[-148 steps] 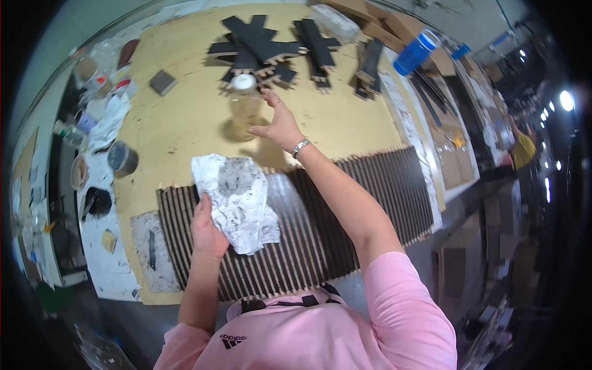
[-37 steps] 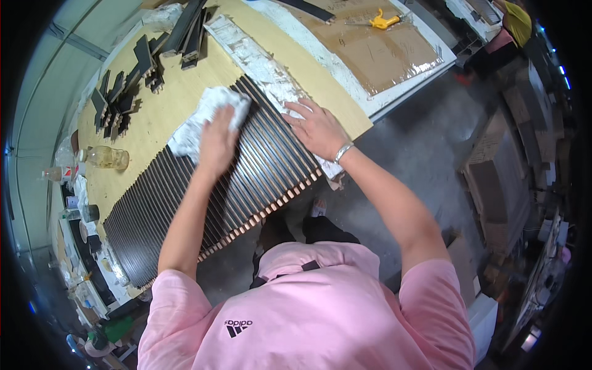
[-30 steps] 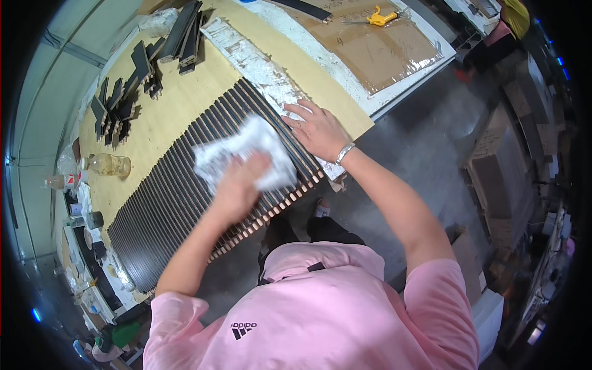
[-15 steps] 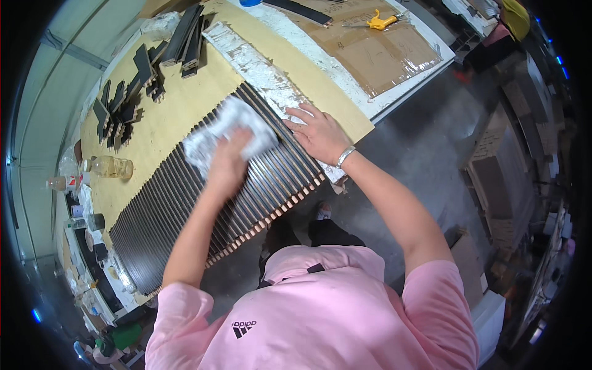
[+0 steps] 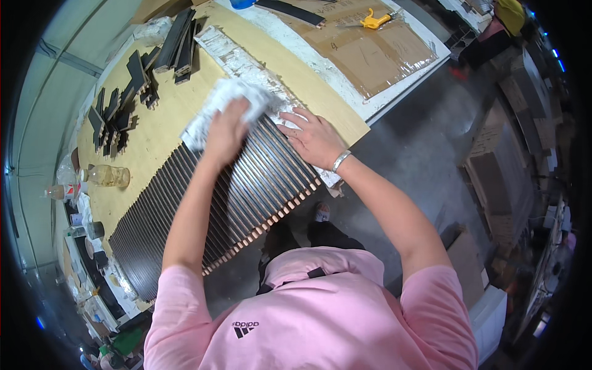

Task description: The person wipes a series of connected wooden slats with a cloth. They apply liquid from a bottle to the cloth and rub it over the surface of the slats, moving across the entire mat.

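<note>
My left hand (image 5: 227, 131) presses a crumpled white cloth (image 5: 206, 114) onto the far part of a row of dark slats (image 5: 185, 213). The slats lie side by side in a long panel, their pale peg-like ends lined up along the near edge. Part of the row's far end is hidden beneath the cloth and hand. At the right end of the row, my right hand (image 5: 316, 140) rests with spread fingers by the last slat and a white, paint-smeared strip (image 5: 246, 68). A metal bracelet (image 5: 340, 161) circles that wrist.
Loose dark slats (image 5: 117, 114) are piled at the far left of the pale tabletop (image 5: 163, 126). A bottle of yellowish liquid (image 5: 111, 176) stands on the left. Beyond the strip, a yellow-handled tool (image 5: 373, 21) lies on flattened cardboard (image 5: 370, 58). Stacked boxes (image 5: 499, 166) stand at right.
My left hand has slid the cloth away from me toward the slats' far ends, uncovering more of the panel's middle. My right hand stays at the right end.
</note>
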Demonstrator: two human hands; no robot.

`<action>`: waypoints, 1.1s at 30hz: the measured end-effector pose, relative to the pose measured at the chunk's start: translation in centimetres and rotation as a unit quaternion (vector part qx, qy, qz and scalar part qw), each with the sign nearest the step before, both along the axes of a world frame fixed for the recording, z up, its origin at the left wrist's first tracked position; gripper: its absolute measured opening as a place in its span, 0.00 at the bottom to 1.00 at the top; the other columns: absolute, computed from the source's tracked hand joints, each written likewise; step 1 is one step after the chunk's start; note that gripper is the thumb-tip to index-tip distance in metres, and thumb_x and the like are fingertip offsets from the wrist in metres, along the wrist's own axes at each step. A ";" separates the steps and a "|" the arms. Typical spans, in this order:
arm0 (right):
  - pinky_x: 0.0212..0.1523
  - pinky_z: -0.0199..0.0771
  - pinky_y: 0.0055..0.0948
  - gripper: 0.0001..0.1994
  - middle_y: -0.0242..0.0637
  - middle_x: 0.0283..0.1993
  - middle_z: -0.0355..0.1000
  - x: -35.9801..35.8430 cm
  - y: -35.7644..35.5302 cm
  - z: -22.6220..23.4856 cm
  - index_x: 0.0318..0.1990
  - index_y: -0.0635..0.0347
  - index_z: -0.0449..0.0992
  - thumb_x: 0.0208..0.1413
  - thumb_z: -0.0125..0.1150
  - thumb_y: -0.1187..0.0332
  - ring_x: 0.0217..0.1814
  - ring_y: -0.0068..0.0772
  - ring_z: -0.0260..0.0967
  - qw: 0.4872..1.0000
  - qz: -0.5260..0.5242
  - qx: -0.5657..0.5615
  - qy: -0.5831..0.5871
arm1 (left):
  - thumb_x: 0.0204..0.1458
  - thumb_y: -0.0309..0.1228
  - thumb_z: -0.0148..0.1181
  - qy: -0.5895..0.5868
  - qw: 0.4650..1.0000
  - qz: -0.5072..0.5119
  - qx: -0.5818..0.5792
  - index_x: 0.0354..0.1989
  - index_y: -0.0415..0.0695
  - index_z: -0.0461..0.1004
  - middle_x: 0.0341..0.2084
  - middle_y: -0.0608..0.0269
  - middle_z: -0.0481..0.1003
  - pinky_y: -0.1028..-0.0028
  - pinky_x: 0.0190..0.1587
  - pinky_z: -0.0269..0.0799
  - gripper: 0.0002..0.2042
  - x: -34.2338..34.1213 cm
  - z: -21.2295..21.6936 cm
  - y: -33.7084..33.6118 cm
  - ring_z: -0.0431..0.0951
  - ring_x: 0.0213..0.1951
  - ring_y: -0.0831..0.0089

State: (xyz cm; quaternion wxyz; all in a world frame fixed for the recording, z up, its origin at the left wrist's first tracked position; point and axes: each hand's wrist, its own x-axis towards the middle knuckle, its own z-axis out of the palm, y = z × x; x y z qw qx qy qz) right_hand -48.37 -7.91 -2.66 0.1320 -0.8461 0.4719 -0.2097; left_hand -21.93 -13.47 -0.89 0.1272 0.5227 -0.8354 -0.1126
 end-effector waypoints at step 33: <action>0.69 0.57 0.48 0.18 0.24 0.71 0.61 -0.3 -0.1 -1.0 0.60 0.43 0.76 0.65 0.49 0.60 0.75 0.36 0.50 1.000 -0.005 0.027 -0.009 | 0.57 0.26 0.60 0.131 0.986 0.035 0.097 0.60 0.45 0.74 0.52 0.52 0.77 0.60 0.62 0.68 0.20 1.0 6.0 14.3 0.76 0.56 0.60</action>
